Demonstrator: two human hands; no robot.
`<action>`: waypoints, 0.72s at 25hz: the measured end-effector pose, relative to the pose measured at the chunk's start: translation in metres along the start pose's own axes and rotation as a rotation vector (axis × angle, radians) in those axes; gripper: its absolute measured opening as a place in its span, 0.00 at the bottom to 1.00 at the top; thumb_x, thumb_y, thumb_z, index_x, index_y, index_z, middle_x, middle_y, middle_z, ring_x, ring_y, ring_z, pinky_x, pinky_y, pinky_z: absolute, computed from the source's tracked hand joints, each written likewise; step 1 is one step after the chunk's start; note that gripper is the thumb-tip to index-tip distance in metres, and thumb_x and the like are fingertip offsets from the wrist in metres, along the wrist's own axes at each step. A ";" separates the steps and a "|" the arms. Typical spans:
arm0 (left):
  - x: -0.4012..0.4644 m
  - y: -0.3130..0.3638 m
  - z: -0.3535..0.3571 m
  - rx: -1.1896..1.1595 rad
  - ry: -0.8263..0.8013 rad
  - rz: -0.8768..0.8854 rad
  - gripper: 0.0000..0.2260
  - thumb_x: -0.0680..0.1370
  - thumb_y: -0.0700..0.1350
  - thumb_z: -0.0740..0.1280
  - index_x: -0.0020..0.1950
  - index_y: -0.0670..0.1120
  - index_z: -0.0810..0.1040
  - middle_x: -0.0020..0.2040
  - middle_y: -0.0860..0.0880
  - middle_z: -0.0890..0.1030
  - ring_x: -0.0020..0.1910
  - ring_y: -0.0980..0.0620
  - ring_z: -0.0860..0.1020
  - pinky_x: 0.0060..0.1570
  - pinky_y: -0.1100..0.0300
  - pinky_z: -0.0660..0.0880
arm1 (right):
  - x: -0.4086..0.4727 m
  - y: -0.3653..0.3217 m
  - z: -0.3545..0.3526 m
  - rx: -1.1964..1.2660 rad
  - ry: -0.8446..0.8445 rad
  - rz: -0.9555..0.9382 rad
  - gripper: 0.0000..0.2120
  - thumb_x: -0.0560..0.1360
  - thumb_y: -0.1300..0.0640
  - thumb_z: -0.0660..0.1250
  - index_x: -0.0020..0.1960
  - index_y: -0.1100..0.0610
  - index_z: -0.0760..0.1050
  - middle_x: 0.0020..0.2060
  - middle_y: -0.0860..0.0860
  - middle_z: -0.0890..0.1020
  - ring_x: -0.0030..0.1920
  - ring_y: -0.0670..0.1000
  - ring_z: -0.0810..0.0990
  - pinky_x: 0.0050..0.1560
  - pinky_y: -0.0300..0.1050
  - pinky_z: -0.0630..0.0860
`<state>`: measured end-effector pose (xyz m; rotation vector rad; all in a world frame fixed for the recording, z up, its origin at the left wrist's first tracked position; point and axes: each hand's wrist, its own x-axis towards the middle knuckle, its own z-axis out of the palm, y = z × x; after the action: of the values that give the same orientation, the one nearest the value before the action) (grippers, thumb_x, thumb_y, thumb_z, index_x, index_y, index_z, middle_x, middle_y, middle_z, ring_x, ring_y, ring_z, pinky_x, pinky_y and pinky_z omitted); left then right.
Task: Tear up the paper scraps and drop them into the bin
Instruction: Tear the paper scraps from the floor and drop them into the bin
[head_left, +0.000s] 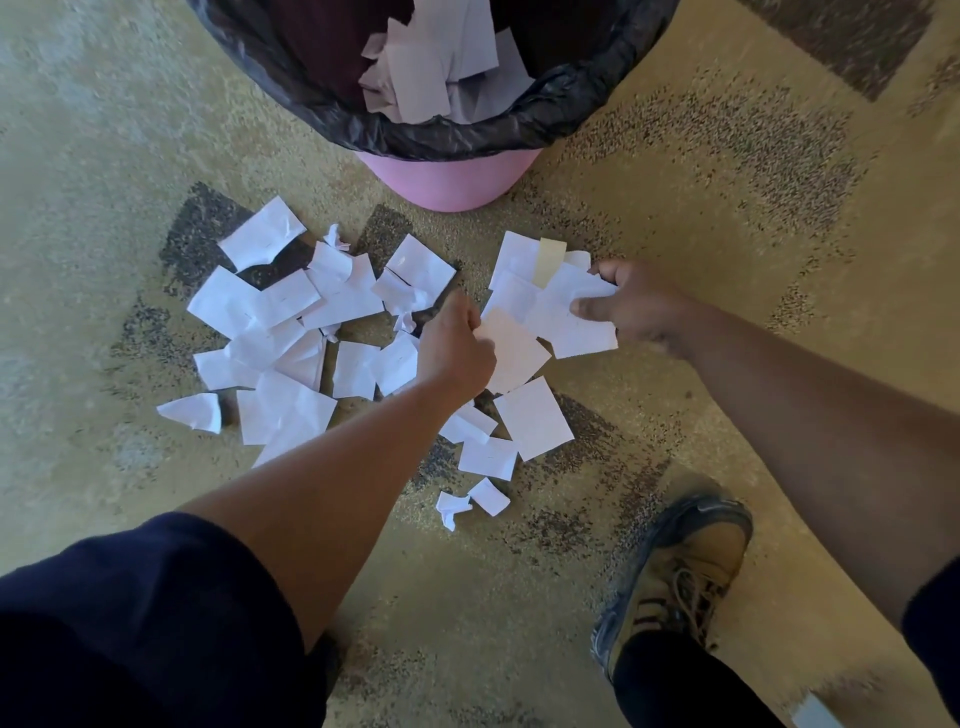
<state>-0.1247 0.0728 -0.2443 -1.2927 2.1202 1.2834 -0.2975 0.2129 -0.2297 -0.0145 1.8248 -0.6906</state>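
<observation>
Several white paper scraps (291, 338) lie scattered on the carpet below a pink bin (447, 179) lined with a black bag, which holds more torn paper (436, 73). My left hand (452, 343) grips the edge of a white scrap (514, 358) in the middle of the floor. My right hand (631, 306) pinches a bunch of overlapping scraps (566, 317), thumb on top, with a beige strip (548, 260) among them. The two hands are close together, just right of the main pile.
Patterned yellow-green carpet (727, 218) with dark patches surrounds everything. My tan shoe (680, 566) stands at the lower right, near a few small crumpled bits (467, 501). A pale object (815, 712) shows at the bottom right edge.
</observation>
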 end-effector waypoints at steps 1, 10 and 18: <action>-0.004 0.000 -0.006 -0.063 -0.020 -0.028 0.10 0.74 0.34 0.65 0.48 0.47 0.70 0.39 0.51 0.74 0.38 0.48 0.74 0.33 0.56 0.68 | 0.002 0.006 0.007 0.083 0.048 0.000 0.14 0.79 0.62 0.72 0.63 0.57 0.77 0.55 0.54 0.84 0.54 0.55 0.84 0.53 0.50 0.81; -0.048 -0.001 -0.076 -0.674 -0.292 -0.046 0.07 0.80 0.39 0.71 0.57 0.45 0.83 0.55 0.46 0.86 0.55 0.46 0.83 0.58 0.50 0.80 | -0.058 -0.014 0.065 0.472 -0.029 -0.114 0.09 0.81 0.67 0.66 0.57 0.57 0.81 0.47 0.54 0.87 0.42 0.54 0.84 0.40 0.47 0.79; -0.084 0.038 -0.117 -0.595 0.034 0.118 0.06 0.75 0.45 0.73 0.48 0.44 0.81 0.46 0.42 0.86 0.46 0.37 0.84 0.49 0.36 0.82 | -0.120 -0.062 0.080 0.844 -0.064 -0.167 0.27 0.79 0.42 0.60 0.70 0.59 0.76 0.64 0.64 0.81 0.56 0.61 0.79 0.51 0.58 0.71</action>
<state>-0.0945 0.0261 -0.1063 -1.4184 1.9247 2.0619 -0.2028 0.1661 -0.1135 0.3655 1.3604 -1.5114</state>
